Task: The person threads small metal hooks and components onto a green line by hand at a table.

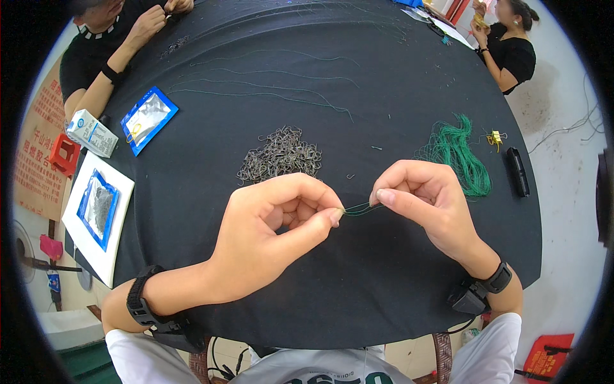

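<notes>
A short stretch of thin green line (359,210) runs between my two hands over the near middle of the table. My left hand (272,227) pinches one end between thumb and forefinger; whether a hook sits inside that pinch is too small to tell. My right hand (435,208) closes thumb and fingertips on the line's other side. Just beyond my left hand lies a heap of small dark fish hooks (281,153), and one loose hook (350,176) rests apart from it. A loose bundle of green line (462,157) spreads beyond my right hand.
Several single lines (275,86) stretch across the black cloth (358,275). At left are a blue-edged packet (150,120), a drink carton (93,133) and a white board (121,211) bearing another packet (98,208). A yellow clip (495,139) and black case (517,172) lie right. Two people sit across.
</notes>
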Demonstrator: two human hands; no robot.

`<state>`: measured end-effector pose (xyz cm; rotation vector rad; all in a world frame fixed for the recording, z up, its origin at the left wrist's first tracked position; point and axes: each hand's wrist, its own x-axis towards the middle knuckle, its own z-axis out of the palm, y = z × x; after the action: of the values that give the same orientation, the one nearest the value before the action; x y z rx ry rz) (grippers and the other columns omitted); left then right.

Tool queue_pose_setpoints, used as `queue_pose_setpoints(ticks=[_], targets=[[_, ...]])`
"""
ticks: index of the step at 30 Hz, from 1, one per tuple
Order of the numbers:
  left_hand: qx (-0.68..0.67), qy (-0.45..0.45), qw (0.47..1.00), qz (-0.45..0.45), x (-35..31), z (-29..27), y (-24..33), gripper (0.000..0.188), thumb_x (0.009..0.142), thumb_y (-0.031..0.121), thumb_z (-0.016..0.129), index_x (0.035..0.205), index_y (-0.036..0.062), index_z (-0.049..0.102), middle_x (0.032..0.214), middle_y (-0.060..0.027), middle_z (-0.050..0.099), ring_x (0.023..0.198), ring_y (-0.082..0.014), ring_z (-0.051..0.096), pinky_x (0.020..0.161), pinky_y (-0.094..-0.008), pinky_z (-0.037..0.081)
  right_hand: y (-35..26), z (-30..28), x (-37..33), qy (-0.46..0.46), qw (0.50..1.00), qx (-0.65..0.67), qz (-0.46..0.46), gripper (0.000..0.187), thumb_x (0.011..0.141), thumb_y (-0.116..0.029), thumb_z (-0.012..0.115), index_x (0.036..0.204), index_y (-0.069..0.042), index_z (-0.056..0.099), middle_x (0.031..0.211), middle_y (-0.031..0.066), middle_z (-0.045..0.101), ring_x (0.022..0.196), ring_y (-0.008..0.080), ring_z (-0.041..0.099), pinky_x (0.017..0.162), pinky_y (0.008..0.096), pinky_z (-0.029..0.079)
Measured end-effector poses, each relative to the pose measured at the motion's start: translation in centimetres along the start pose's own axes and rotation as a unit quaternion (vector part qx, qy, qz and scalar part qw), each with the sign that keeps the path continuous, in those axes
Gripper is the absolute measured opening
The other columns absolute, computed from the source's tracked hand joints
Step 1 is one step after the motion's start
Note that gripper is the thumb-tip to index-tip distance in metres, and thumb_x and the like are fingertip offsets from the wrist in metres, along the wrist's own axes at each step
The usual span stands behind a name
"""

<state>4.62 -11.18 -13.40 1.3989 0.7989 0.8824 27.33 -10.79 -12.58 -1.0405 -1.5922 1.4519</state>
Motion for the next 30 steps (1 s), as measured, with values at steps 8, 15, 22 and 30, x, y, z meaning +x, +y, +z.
queue_pose_setpoints(ticks=[8, 15, 22, 30], targets=[[-0.014, 0.004, 1.000, -0.017, 0.02, 0.06, 0.30, 0.010, 0.084, -0.004, 0.059, 0.094, -0.0059, 0.060, 0.087, -0.0082, 0.063, 0.078, -0.0077, 0.059, 0.064, -0.0179, 0.046, 0.12, -0.08, -0.02, 0.005, 1.000, -0.003, -0.009, 0.011, 0.087, -0.007, 0.059, 0.091, 0.002, 0.063, 0.084, 0.0025, 0.064, 0.071, 0.0015, 0.054, 0.062, 0.0157, 0.041], [-0.018, 0.008, 1.000, -0.018, 0.03, 0.06, 0.20, 0.010, 0.084, -0.005, 0.058, 0.094, -0.0061, 0.060, 0.088, -0.0088, 0.063, 0.081, -0.0091, 0.059, 0.070, -0.0201, 0.047, -0.04, -0.07, -0.01, 0.009, 1.000, -0.016, -0.008, 0.011, 0.087, -0.007, 0.059, 0.090, 0.003, 0.064, 0.082, 0.0014, 0.063, 0.068, 0.0004, 0.052, 0.059, 0.0154, 0.039], [-0.025, 0.006, 0.999, -0.029, 0.04, 0.03, 0.37, 0.010, 0.084, -0.005, 0.058, 0.094, -0.0065, 0.060, 0.089, -0.0090, 0.062, 0.082, -0.0101, 0.059, 0.072, -0.0215, 0.047, 0.19, -0.05, -0.04, 0.017, 1.000, -0.009, -0.013, 0.011, 0.087, -0.007, 0.060, 0.090, 0.003, 0.064, 0.081, 0.0012, 0.063, 0.067, 0.0003, 0.051, 0.058, 0.0154, 0.039], [-0.026, 0.008, 0.999, -0.029, -0.01, -0.10, 0.39, 0.010, 0.084, -0.005, 0.059, 0.094, -0.0066, 0.060, 0.089, -0.0093, 0.062, 0.083, -0.0105, 0.059, 0.073, -0.0219, 0.047, 0.28, 0.01, 0.04, 0.022, 1.000, -0.006, -0.013, 0.012, 0.087, -0.008, 0.060, 0.091, 0.003, 0.064, 0.083, 0.0021, 0.064, 0.069, 0.0011, 0.054, 0.060, 0.0155, 0.041]])
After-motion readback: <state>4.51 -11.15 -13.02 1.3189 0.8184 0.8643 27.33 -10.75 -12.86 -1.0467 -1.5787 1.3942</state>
